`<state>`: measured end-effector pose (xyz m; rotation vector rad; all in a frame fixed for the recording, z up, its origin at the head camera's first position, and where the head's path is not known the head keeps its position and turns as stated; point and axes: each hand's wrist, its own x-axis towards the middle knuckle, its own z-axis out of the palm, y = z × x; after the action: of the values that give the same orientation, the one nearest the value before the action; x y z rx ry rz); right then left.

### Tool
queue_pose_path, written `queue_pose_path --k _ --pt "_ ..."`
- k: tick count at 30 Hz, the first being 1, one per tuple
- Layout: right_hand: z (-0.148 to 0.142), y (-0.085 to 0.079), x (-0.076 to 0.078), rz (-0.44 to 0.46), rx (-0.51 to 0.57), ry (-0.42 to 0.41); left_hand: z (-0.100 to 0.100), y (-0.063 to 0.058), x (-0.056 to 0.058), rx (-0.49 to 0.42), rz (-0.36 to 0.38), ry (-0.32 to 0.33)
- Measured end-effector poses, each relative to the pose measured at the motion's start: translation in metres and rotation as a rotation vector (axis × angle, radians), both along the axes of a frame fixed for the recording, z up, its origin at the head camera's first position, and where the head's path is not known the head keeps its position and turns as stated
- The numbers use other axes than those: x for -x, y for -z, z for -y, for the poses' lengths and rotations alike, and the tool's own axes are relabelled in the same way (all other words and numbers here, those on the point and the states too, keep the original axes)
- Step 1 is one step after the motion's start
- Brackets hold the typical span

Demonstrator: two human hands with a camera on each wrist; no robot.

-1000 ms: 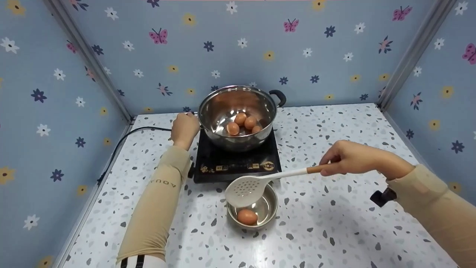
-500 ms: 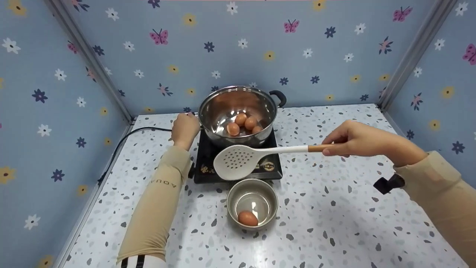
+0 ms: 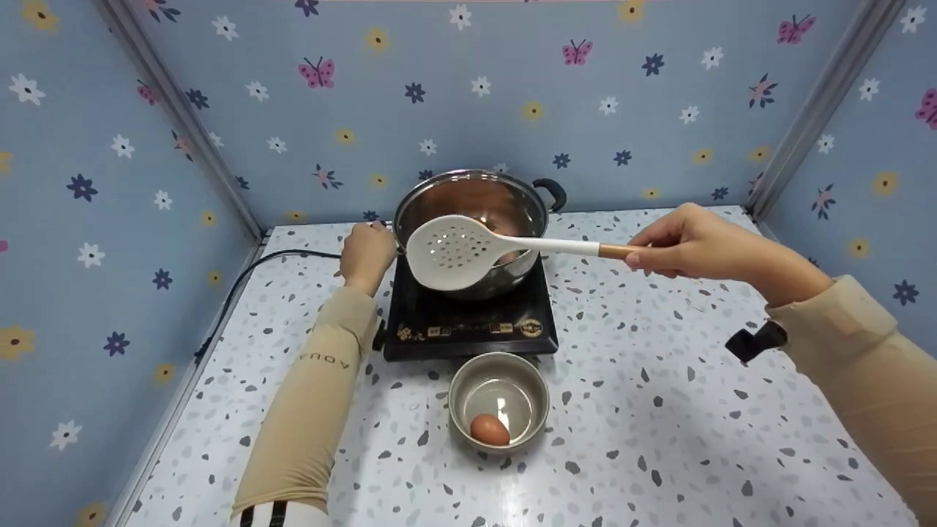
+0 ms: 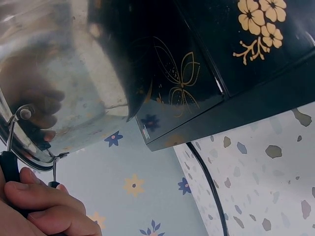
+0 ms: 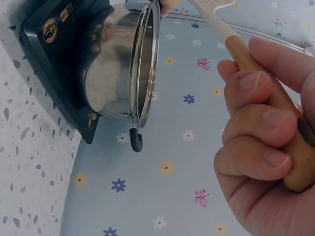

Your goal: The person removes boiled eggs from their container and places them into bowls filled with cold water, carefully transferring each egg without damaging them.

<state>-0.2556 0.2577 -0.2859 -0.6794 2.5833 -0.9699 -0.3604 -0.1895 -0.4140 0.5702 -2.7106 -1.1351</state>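
Above the round stainless-steel pot [image 3: 468, 194] hangs a white slotted spoon [image 3: 439, 277], right hand [image 3: 692, 243] fingers clamped on its wooden handle [image 3: 613, 251], left hand [image 3: 367, 252] fingers round the black pot handle [image 4: 10, 167], one brown egg [image 3: 490, 430] already in the metal bowl [image 3: 463, 395], another egg [image 3: 506, 258], largely hidden, apparently left inside.

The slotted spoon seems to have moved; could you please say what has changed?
The right hand has carried the slotted spoon forward from above the bowl until it overlaps the pot in the head view. Nothing was taken up or let go. The left hand stays on the pot's handle; the egg remains in the bowl.
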Motion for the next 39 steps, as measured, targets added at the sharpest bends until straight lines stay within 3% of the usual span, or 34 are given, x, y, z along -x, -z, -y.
queue_pose_path --k 9,21,33,39 --pt "0.010 -0.003 0.009 -0.013 0.037 0.110 0.002 0.003 0.000 -0.005 -0.017 0.045" --pt "0.028 -0.001 0.028 -0.043 0.000 0.227 0.002 0.003 -0.001 0.003 -0.025 0.044" --pt "0.047 0.008 0.051 -0.019 -0.074 0.277 0.003 0.003 0.000 0.001 -0.027 0.039" --pt "0.052 0.015 0.059 -0.014 -0.097 0.274 0.006 0.004 0.002 -0.031 -0.072 0.057"
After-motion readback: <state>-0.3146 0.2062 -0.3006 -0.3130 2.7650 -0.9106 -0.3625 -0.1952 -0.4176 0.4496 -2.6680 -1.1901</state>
